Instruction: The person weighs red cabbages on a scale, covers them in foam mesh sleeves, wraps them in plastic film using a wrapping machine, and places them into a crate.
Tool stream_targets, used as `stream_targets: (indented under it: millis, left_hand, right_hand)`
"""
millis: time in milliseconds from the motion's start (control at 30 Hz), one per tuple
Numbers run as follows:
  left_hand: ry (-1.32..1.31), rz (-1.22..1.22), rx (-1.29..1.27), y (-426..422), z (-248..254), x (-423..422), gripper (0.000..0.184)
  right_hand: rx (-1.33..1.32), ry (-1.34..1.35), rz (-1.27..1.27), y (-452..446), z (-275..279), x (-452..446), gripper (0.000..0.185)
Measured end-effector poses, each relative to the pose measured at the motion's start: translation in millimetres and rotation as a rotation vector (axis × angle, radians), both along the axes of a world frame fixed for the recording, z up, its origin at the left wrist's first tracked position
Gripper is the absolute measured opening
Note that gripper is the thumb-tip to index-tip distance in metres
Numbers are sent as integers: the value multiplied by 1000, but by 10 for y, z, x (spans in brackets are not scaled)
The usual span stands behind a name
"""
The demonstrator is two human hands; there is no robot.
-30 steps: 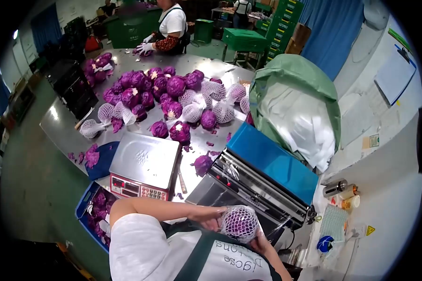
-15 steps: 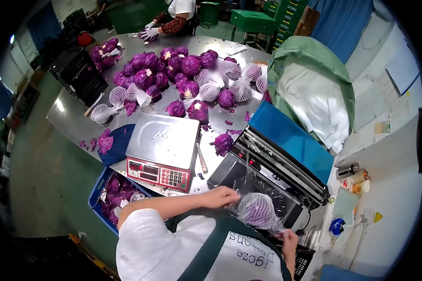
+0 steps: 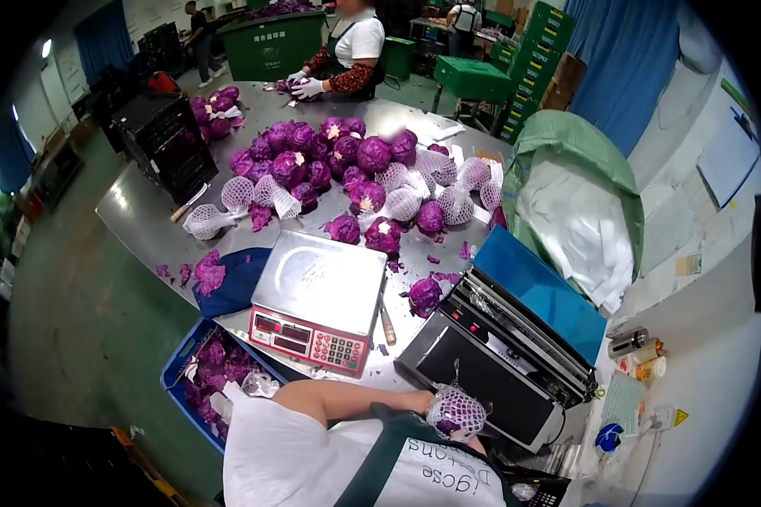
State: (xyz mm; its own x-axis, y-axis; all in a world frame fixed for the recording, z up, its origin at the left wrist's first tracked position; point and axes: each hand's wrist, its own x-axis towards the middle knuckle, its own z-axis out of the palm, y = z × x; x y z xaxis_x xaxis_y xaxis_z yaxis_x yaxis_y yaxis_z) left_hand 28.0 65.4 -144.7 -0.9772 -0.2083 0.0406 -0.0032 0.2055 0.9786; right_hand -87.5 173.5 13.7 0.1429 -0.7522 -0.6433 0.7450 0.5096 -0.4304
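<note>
A red cabbage [image 3: 457, 414] in a white foam net and clear plastic film is close to my apron, by the near edge of the heat sealer. My left hand [image 3: 419, 400] is closed at its left side, its fingertips hidden behind the cabbage. Only a little of my right hand [image 3: 475, 444] shows under the lower right of the cabbage; its fingers are hidden. A twisted end of film sticks up from the top of the cabbage. The sealer [image 3: 499, 384] has a black bed and a raised blue lid [image 3: 537, 296].
A scale [image 3: 317, 287] and a knife [image 3: 386, 321] lie left of the sealer. Several red cabbages [image 3: 372, 156], some in foam nets, cover the table [image 3: 156, 207]. A blue crate [image 3: 177, 372] holds leaves. Across the table, a gloved co-worker [image 3: 355, 51] handles leaves.
The cabbage has come off the sealer towards my body, and its film is gathered closer. My right hand has moved in beneath it. The head view has tilted up.
</note>
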Motion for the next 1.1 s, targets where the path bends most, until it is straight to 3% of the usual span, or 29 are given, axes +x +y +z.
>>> stream_targets:
  millis: [100, 133, 167, 200, 267, 333, 400, 433, 467, 533, 567, 600, 667, 700, 800, 867, 933, 1000, 1067, 1100]
  left_hand:
    - [-45, 4, -252, -39, 168, 53, 29]
    - [-67, 8, -334, -46, 457, 131, 29]
    - [-34, 57, -310, -118, 1113, 264, 27]
    - [34, 90, -397, -118, 899, 146, 27]
    - [40, 8, -99, -208, 1115, -51, 32]
    - [238, -19, -5, -205, 1606, -136, 40]
    - [374, -334, 563, 70, 1552, -393, 48]
    - [319, -587, 693, 151, 1344, -498, 51]
    - [35, -588, 860, 263, 1276, -440, 51]
    - [49, -475, 923, 364, 1251, -352, 52]
    - [-259, -526, 1196, 387, 1168, -311, 53]
    - [-295, -361, 1112, 370, 1453, -156, 55]
    - [-376, -187, 1262, 544, 1272, -145, 59]
    - [-252, -343, 1315, 680, 1111, -210, 63]
    - [-476, -300, 1104, 1040, 1672, -213, 75]
    - [-451, -322, 863, 1461, 1684, -387, 97]
    - [-414, -560, 877, 1734, 1676, -569, 93]
    - [-221, -700, 907, 2064, 1665, -794, 63]
    - [-66, -794, 546, 2055, 1998, -821, 56]
    - [-33, -734, 540, 2040, 2140, -750, 57]
  right_hand:
    - [-30, 21, 4, -33, -13, 102, 20]
    - [-37, 34, -5, -53, -5, 102, 20]
    - [-41, 44, -21, -42, -4, 89, 20]
    - [-38, 56, -38, -32, -1, 66, 21]
    - [-39, 85, -76, 21, 5, 2, 21]
    - [-17, 113, -119, 129, -10, -35, 21]
    - [0, 130, -154, 227, -28, -21, 22]
    - [4, 133, -166, 253, -28, 4, 22]
    - [8, 136, -188, 315, -43, 33, 22]
    - [7, 148, -227, 414, -63, 105, 22]
    - [-2, 150, -247, 468, -83, 133, 23]
    - [-13, 156, -269, 537, -104, 134, 23]
    - [-42, 185, -341, 832, -154, 66, 23]
    - [-52, 208, -385, 1032, -185, -6, 24]
    - [-71, 314, -552, 1733, -218, -277, 24]
    - [-46, 409, -672, 2280, -238, -507, 25]
    - [-2, 511, -780, 2805, -240, -741, 25]
    - [62, 618, -866, 3257, -289, -953, 26]
    - [163, 721, -936, 3634, -382, -1131, 27]
    - [223, 776, -955, 3773, -440, -1201, 27]
